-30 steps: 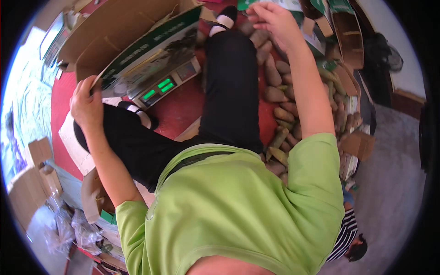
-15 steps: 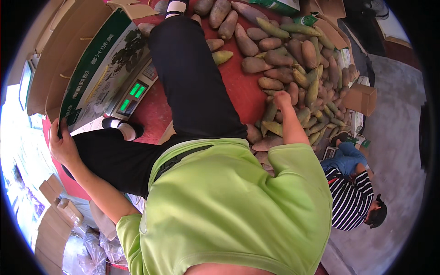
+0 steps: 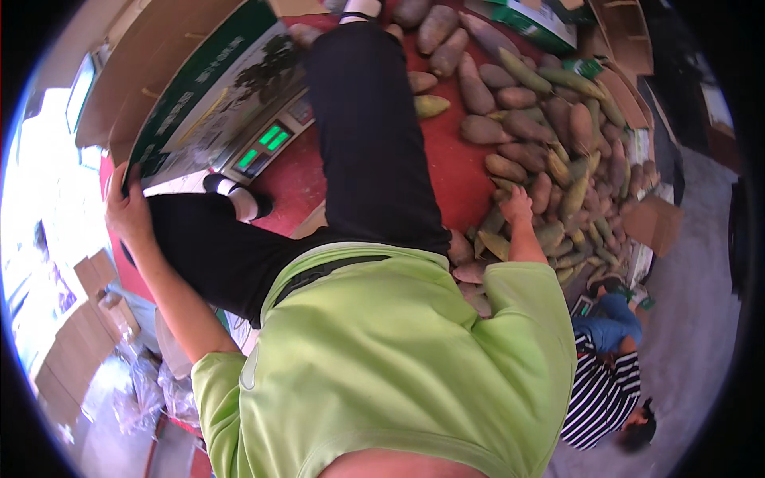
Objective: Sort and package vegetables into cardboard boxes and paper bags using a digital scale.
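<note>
Across the red floor [image 3: 462,191], ground is being taken up by a broad pile of root vegetables [image 3: 578,195], reddish-brown and yellow-green, heaped to the right of the black-trousered legs [image 3: 370,135]. To the left of the legs, the open cardboard carton [image 3: 219,111] is held with its green-and-white printed panel turned toward the body, its plain brown inside showing behind. At the lower right, beyond the pile, a co-worker in a striped top [image 3: 602,390] is seen bent low. Up at the top, a green-and-white box [image 3: 542,24] is set beside the vegetables. Below the carton's printed panel, a digital scale [image 3: 262,149] is partly covered, its display lit green. Now to the hands: the near corner of that panel is pinched by the left hand [image 3: 127,211], grip narrow, the edge caught between thumb and fingers. Over on the right, the near side of the pile is met by the right hand [image 3: 518,207], fingers bent down among the vegetables; whether one is gripped cannot be told, as the fingertips are hidden. And just right of the knee, one yellow-green root [image 3: 431,106] is left lying apart from the main heap.
</note>
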Demonstrator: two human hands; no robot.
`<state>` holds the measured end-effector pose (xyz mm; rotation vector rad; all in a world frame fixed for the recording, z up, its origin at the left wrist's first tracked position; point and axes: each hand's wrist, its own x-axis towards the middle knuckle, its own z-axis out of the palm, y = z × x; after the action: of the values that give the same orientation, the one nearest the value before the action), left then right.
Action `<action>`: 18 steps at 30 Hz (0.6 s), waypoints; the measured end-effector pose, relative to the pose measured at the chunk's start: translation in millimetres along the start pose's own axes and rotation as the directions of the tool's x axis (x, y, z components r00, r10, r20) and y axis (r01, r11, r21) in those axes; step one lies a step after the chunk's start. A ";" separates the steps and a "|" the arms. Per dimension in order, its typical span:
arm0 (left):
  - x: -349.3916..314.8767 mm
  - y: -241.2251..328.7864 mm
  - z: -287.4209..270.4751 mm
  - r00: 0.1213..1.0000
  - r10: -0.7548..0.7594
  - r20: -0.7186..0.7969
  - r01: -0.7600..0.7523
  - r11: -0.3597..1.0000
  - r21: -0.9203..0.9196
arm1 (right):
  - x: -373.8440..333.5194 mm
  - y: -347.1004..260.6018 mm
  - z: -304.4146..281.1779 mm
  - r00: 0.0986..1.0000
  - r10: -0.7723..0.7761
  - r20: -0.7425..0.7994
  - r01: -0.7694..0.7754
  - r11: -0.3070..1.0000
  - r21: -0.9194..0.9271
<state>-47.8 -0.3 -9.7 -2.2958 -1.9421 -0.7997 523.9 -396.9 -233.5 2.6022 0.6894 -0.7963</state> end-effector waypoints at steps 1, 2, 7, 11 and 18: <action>0.5 3.4 2.6 1.000 -0.012 0.007 0.012 1.000 0.004 | -4.6 -2.2 -3.5 1.000 -0.004 0.025 0.005 0.999 -0.050; 1.0 5.8 4.0 1.000 0.019 0.000 -0.019 1.000 0.002 | -5.7 -4.7 -1.7 0.999 -0.026 0.024 0.027 0.998 -0.052; 1.2 15.2 -2.9 0.999 0.027 -0.020 -0.027 0.999 0.033 | 0.8 -16.0 1.3 0.991 0.025 0.133 -0.005 0.989 -0.145; 2.3 14.7 -4.1 0.999 0.030 -0.011 -0.030 0.998 0.052 | 11.5 -26.6 10.1 0.988 -0.051 0.149 0.071 0.989 -0.133; 2.4 18.5 -6.6 0.998 0.058 -0.019 -0.057 0.998 0.041 | 11.0 -35.8 40.3 0.992 -0.116 0.043 0.115 0.993 0.031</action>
<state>-32.8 -4.5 2.4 -2.3001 -1.8576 -0.7675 495.4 -381.2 -277.9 2.5800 0.8274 -0.9020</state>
